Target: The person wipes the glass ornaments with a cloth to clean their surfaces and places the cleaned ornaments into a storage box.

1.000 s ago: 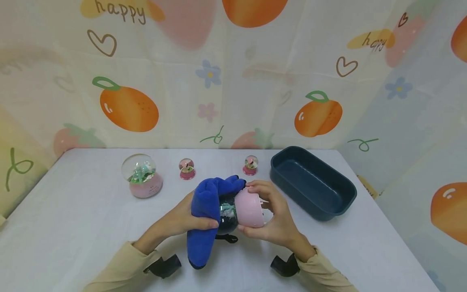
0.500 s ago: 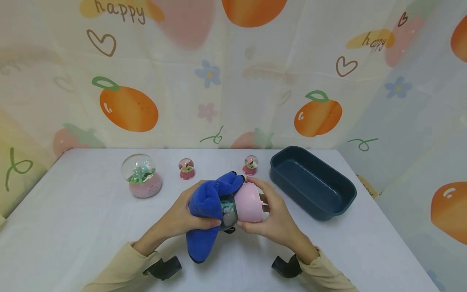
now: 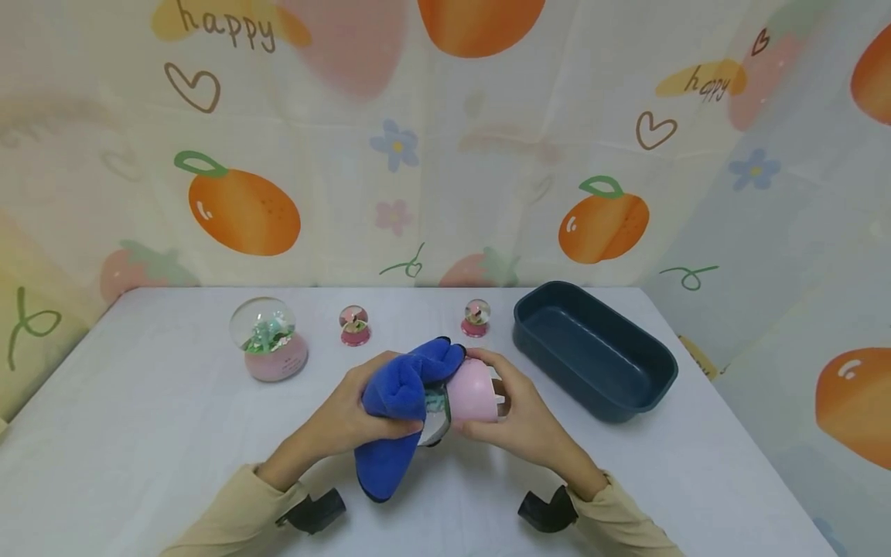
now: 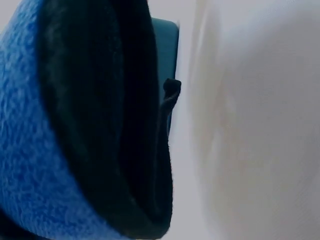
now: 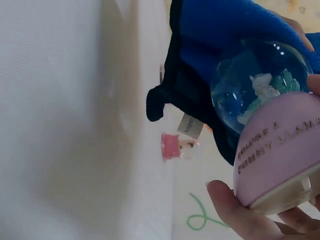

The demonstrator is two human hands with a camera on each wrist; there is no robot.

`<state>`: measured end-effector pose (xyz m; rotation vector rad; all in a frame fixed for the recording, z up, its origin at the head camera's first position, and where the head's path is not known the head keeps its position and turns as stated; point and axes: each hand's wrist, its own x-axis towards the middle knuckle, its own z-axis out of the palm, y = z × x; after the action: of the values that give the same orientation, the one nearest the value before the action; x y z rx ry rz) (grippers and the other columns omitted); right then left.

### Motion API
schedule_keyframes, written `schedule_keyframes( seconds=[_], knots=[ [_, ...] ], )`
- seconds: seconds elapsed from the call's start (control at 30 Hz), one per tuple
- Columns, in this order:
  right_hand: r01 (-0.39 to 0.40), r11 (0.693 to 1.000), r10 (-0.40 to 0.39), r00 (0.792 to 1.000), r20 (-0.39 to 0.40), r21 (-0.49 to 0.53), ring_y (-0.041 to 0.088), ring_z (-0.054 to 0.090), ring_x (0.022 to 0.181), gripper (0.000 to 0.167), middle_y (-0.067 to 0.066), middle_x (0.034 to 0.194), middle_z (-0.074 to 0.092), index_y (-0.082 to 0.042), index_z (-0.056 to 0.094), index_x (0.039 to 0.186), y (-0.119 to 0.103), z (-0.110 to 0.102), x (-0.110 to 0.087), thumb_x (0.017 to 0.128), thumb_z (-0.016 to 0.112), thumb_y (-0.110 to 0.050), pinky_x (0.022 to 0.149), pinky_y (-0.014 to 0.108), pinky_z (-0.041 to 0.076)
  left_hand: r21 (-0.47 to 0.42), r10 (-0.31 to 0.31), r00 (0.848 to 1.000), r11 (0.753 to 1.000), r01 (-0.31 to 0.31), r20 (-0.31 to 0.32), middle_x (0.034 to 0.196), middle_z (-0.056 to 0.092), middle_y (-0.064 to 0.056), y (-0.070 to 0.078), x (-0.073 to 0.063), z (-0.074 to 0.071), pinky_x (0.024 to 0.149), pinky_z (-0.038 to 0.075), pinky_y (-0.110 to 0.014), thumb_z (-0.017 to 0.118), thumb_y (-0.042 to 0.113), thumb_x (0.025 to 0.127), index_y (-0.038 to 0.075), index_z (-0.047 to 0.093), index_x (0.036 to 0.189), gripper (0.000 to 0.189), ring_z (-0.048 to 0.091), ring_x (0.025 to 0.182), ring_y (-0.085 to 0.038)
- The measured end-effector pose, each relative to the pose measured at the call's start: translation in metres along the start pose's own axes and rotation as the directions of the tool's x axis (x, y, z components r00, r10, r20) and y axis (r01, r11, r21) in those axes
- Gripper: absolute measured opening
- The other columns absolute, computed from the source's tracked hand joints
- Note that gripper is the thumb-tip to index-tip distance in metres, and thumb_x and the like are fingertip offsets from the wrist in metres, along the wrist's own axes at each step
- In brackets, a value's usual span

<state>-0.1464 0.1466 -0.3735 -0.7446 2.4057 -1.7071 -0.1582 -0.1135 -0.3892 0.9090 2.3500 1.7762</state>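
A snow globe with a pink base (image 3: 472,393) lies sideways between the hands in the head view. My right hand (image 3: 525,410) grips the base, thumb below and fingers above. My left hand (image 3: 348,410) holds a blue cloth (image 3: 393,387) with dark edging around the glass dome, its thumb along the near side. In the right wrist view the clear dome (image 5: 265,82), with a small white figure inside, shows against the cloth, and lettering runs across the base. The cloth (image 4: 30,125) fills the left side of the left wrist view and hides the left hand there.
Behind the hands stand two small snow globes, one to the left (image 3: 354,325) and one to the right (image 3: 476,318). A larger snow globe (image 3: 270,340) with a pink base is at the left. An oblong dark blue bin (image 3: 595,387) sits at the right on the white-covered table (image 3: 139,433).
The left hand and cloth have shifted slightly over the dome, whose visible part has narrowed. The held snow globe has turned a little in the right hand. The cloth's dark loop below has gone from sight.
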Motion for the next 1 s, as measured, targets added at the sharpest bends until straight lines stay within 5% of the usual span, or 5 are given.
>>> schedule_keyframes(
  seconds=[0.37,0.8,1.0],
  knots=[
    [0.109,0.993,-0.112,0.992,-0.059,-0.054,0.035,0.064,0.112,0.079,0.007,0.134,0.055,-0.019,0.05,0.135,0.006,0.001,0.001,0.067,0.09,-0.012,0.077,0.031,0.059,0.036,-0.083,0.993,0.996,0.086,-0.088,0.121,0.069,-0.014,0.0,0.0,-0.003,0.093,0.051,-0.06,0.076,0.021,0.085,0.007,0.058,0.13,0.05,0.065,0.11,-0.033],
    [0.265,0.961,-0.273,0.953,-0.135,-0.073,0.03,0.067,0.107,0.082,0.017,0.132,0.054,-0.007,0.052,0.133,0.005,-0.001,0.002,0.062,0.092,-0.004,0.073,0.034,0.061,-0.17,-0.166,0.972,0.966,0.194,0.166,0.141,0.049,-0.024,-0.011,0.0,-0.007,0.1,0.047,-0.06,0.066,0.045,0.09,0.005,0.027,0.151,0.083,0.052,0.123,-0.037],
    [0.282,0.959,-0.285,0.952,-0.11,-0.042,0.034,0.067,0.105,0.081,0.021,0.133,0.052,-0.003,0.05,0.134,0.008,-0.003,0.003,0.065,0.09,-0.001,0.072,0.034,0.061,-0.174,-0.082,0.987,0.979,0.105,0.137,0.137,0.051,-0.024,-0.011,0.001,-0.002,0.096,0.049,-0.061,0.071,0.042,0.087,0.004,0.031,0.149,0.083,0.053,0.121,-0.039]
  ],
)
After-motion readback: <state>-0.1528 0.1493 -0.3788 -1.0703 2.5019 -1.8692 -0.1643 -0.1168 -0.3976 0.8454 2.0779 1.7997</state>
